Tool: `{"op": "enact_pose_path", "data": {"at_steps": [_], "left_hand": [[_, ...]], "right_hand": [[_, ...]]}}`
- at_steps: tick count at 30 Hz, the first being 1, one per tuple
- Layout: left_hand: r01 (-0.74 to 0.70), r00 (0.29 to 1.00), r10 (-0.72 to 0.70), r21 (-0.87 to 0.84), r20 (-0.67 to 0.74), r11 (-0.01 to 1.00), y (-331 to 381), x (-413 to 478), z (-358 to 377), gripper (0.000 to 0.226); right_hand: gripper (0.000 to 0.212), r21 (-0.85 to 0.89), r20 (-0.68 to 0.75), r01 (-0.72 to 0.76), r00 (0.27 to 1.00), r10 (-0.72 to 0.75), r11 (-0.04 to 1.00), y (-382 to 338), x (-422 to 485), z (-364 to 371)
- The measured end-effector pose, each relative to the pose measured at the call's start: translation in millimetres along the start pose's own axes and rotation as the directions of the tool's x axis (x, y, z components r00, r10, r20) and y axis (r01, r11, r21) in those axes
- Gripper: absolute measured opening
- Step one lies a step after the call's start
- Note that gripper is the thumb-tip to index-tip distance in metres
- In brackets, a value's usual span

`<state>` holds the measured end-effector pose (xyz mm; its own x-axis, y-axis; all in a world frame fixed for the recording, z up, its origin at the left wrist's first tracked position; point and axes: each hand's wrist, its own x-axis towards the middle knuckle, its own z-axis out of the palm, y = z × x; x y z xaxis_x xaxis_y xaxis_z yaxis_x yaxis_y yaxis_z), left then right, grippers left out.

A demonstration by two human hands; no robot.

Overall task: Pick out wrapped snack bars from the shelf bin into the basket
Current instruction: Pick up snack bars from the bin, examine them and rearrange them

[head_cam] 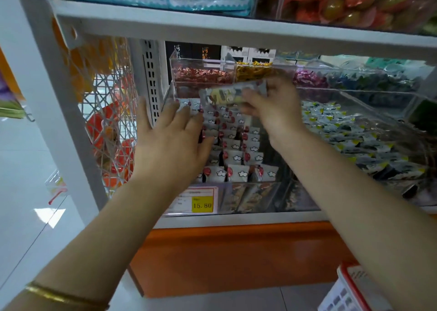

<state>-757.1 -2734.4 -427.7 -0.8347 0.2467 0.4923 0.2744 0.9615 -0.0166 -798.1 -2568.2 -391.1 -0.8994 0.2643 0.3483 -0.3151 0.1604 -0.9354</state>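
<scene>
A clear shelf bin (250,193) holds several rows of white wrapped snack bars (236,155) with red and black marks. My right hand (275,112) is raised over the back of the bin and grips one wrapped snack bar (225,95) by its right end; the bar lies level and is blurred. My left hand (173,140) hovers flat over the bin's left side, fingers spread, holding nothing. The white basket with a red rim (347,291) stands on the floor at the lower right, partly cut off by the frame and my right forearm.
A neighbouring clear bin (354,131) of grey and yellow wrapped packets sits to the right. Smaller bins of foil sweets (203,74) stand behind. The upper shelf board (212,29) hangs close above my hands. A yellow price tag (202,205) marks the bin front. A white wire rack (108,112) stands left.
</scene>
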Motion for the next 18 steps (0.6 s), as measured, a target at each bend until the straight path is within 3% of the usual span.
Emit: {"op": "enact_pose_path", "data": {"at_steps": [3, 6, 12, 18], "left_hand": [[0.012, 0.997, -0.015, 0.039, 0.073, 0.999, -3.8, 2.5, 7.7, 0.068], [-0.012, 0.997, 0.006, 0.071, 0.076, 0.997, -4.2, 2.7, 10.1, 0.072], [-0.013, 0.996, 0.009, 0.048, 0.084, 0.999, -5.4, 4.9, 11.3, 0.073], [-0.024, 0.998, 0.022, 0.032, 0.051, 0.999, -6.0, 4.4, 12.9, 0.078]], "right_hand": [[0.024, -0.259, 0.031, 0.104, 0.995, -0.1, 0.96, 7.4, 34.2, 27.4], [0.023, -0.548, 0.151, 0.245, 0.97, -0.193, 0.8, 14.6, 56.9, 47.2], [0.024, -0.715, 0.318, 0.418, 0.908, -0.272, 0.56, 8.8, 85.2, 80.0], [0.022, -0.753, 0.549, 0.506, 0.836, -0.021, 0.42, 27.5, 92.7, 100.1]]}}
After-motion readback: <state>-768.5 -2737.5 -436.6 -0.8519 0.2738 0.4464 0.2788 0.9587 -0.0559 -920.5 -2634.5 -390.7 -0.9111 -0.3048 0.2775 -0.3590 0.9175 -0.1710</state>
